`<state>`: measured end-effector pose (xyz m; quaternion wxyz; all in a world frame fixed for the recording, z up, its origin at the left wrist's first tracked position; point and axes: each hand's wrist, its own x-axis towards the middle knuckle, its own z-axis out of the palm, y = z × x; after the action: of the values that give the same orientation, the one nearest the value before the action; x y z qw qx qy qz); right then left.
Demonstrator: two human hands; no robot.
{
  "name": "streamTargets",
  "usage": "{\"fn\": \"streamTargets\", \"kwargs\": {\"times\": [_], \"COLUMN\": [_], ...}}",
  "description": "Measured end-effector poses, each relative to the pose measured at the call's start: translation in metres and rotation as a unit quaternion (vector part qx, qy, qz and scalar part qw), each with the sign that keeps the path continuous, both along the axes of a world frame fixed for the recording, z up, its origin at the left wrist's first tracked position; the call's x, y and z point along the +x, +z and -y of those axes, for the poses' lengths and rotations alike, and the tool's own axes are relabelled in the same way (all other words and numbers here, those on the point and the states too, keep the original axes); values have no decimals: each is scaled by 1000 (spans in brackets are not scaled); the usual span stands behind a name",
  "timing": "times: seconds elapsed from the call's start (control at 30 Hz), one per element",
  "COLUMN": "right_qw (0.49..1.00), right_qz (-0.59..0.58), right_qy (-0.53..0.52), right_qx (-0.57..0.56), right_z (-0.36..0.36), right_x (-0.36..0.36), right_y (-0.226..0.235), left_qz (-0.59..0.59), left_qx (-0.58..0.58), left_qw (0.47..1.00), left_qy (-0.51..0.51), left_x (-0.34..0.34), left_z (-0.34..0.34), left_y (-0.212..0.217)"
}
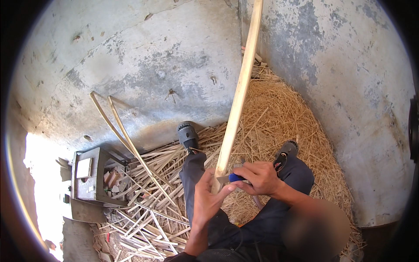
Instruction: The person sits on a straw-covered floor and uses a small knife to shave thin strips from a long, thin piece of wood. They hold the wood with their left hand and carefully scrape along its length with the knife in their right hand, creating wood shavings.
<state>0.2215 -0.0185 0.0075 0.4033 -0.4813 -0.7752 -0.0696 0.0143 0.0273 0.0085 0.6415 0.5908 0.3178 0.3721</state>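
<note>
A long pale wooden strip rises from my hands toward the corner of the walls, its lower end close to my lap. Wrapped round that lower end is my left hand, with the thumb reaching right toward the blade. My right hand grips a knife by its blue handle, fingers closed. The short metal blade lies against the strip just above my left thumb. How deep its edge sits in the wood cannot be made out.
Straw-like shavings heap against the right wall. Cut wooden sticks litter the floor at left, beside an open-sided wooden box of scraps. Thin strips lean on the wall. My shoes stand among the shavings.
</note>
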Motion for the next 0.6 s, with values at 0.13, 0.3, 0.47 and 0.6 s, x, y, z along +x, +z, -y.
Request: {"fn": "streamTargets", "kwargs": {"times": [0.13, 0.3, 0.47, 0.6], "right_qw": [1000, 1000, 999, 998], "right_qz": [0, 6, 19, 34], "right_qy": [0, -6, -27, -52], "right_qx": [5, 4, 16, 19], "right_z": [0, 1, 3, 4], "right_x": [-1, -1, -3, -4], "right_y": [1, 0, 4, 4], "left_qz": [3, -30, -58, -90], "left_qx": [9, 39, 84, 91], "left_qw": [1000, 999, 994, 991], "left_qy": [0, 13, 33, 32], "left_x": [5, 7, 9, 7], "left_z": [3, 5, 5, 5], "left_y": [4, 1, -2, -4]}}
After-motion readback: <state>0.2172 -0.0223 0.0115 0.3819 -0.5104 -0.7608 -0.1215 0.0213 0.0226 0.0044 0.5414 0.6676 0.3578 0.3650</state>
